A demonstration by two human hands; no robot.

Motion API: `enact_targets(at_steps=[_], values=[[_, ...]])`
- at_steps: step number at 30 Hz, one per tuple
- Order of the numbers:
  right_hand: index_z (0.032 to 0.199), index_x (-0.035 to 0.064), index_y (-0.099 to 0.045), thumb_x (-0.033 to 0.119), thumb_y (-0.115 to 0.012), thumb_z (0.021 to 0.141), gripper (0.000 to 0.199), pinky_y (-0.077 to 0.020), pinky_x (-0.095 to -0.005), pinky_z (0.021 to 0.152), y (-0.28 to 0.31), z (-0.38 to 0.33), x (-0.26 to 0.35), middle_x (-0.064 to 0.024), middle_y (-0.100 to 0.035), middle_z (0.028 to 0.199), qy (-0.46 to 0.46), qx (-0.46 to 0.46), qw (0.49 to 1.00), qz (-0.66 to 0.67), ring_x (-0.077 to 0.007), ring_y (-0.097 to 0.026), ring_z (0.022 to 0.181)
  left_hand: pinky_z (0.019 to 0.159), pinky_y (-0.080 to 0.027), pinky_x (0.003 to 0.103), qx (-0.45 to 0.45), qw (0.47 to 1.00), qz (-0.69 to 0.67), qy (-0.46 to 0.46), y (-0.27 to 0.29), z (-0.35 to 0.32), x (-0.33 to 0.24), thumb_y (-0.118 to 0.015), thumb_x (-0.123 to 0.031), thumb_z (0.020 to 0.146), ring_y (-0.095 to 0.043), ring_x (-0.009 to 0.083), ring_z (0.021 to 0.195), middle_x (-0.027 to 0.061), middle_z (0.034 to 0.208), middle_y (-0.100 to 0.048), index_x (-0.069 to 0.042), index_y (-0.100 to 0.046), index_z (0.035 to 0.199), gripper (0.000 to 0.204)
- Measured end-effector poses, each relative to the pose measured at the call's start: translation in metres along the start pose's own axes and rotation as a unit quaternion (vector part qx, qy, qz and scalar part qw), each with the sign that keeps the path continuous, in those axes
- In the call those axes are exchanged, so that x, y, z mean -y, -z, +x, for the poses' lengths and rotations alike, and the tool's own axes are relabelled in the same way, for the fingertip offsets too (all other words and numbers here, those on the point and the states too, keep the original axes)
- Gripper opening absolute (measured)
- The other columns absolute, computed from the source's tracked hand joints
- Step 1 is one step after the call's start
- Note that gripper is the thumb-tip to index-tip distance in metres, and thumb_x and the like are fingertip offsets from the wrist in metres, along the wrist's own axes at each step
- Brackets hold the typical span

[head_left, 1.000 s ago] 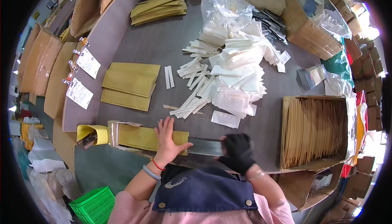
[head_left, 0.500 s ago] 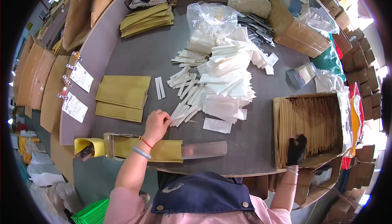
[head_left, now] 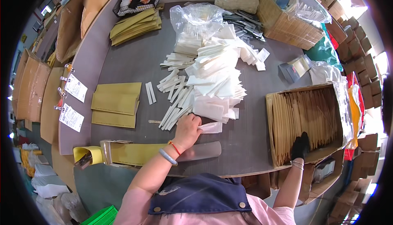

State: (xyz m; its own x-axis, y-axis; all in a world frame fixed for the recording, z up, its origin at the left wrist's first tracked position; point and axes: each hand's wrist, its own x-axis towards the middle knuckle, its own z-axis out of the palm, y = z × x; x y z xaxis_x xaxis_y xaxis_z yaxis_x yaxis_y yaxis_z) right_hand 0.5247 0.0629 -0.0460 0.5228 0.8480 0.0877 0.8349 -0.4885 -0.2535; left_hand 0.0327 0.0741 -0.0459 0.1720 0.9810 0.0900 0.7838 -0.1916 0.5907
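My left hand (head_left: 187,130) is closed, its fingers pinching the left end of a flat white packet (head_left: 211,128) at the near edge of a large heap of white packets (head_left: 217,71). Narrow white strips (head_left: 174,112) lie fanned out just beyond that hand. Over at the right, my right hand (head_left: 300,146), in a black glove, rests on the near part of a row of brown envelopes (head_left: 305,122). Those envelopes stand on edge, tightly packed in an open cardboard box (head_left: 270,120). The right fingers look stretched out over the envelope edges, with nothing visibly held.
Mustard-yellow envelopes (head_left: 116,102) lie at the left, with another stack (head_left: 135,26) farther back. Under my left forearm is a clear plastic sleeve (head_left: 204,150) beside a yellow envelope (head_left: 135,154). A wire basket (head_left: 139,3) and a carton (head_left: 292,26) stand at the back.
My left hand has moved right, from the strips to the loose white packet, and now grips it. My right hand stays at the envelope box, its fingers shifted slightly. The whole view has shifted a little.
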Motion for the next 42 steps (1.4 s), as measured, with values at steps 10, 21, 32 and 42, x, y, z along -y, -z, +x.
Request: enact_targets(at_steps=[10, 21, 32, 42], values=[[0.106, 0.0097, -0.071, 0.0, -0.063, 0.082, 0.028, -0.0478, -0.0389, 0.066, 0.027, -0.099, 0.163, -0.0124, -0.058, 0.077, 0.401, 0.151, 0.887, 0.174, -0.0319, -0.059, 0.073, 0.081, -0.045, 0.04, 0.078, 0.997, 0.026, -0.013, 0.047, -0.069, -0.015, -0.086, -0.02, 0.064, -0.055, 0.0238, 0.088, 0.0018, 0.088, -0.061, -0.011, -0.07, 0.088, 0.03], [0.109, 0.0264, -0.071, 0.023, -0.073, 0.081, 0.028, -0.0459, -0.0416, 0.058, -0.028, -0.147, 0.201, -0.0073, -0.055, 0.072, 0.544, 0.205, 0.805, 0.115, -0.027, -0.058, 0.067, 0.101, -0.039, 0.046, 0.044, 0.999, 0.026, -0.009, 0.065, -0.113, 0.007, -0.089, -0.029, 0.058, -0.048, 0.0322, 0.113, 0.008, 0.122, -0.057, -0.007, -0.064, 0.121, 0.071], [0.109, 0.0227, -0.071, 0.02, -0.073, 0.08, 0.03, -0.0472, -0.0424, 0.062, -0.027, -0.145, 0.195, -0.0087, -0.059, 0.078, 0.549, 0.229, 0.795, 0.118, -0.0292, -0.06, 0.074, 0.101, -0.039, 0.048, 0.053, 0.999, -0.007, -0.004, 0.062, -0.112, 0.01, -0.087, -0.023, 0.061, -0.049, 0.0337, 0.114, 0.0092, 0.121, -0.057, -0.012, -0.069, 0.116, 0.059], [0.096, 0.0061, -0.069, 0.007, -0.072, 0.078, 0.018, -0.0521, -0.04, 0.079, -0.05, -0.153, 0.197, -0.0155, -0.066, 0.098, 0.345, 0.283, 0.855, 0.263, -0.0333, -0.064, 0.091, 0.1, -0.04, 0.046, 0.056, 0.997, 0.058, -0.002, 0.048, -0.104, -0.007, -0.089, -0.024, 0.055, -0.049, 0.0326, 0.115, 0.0102, 0.126, -0.054, -0.005, -0.057, 0.13, 0.084]])
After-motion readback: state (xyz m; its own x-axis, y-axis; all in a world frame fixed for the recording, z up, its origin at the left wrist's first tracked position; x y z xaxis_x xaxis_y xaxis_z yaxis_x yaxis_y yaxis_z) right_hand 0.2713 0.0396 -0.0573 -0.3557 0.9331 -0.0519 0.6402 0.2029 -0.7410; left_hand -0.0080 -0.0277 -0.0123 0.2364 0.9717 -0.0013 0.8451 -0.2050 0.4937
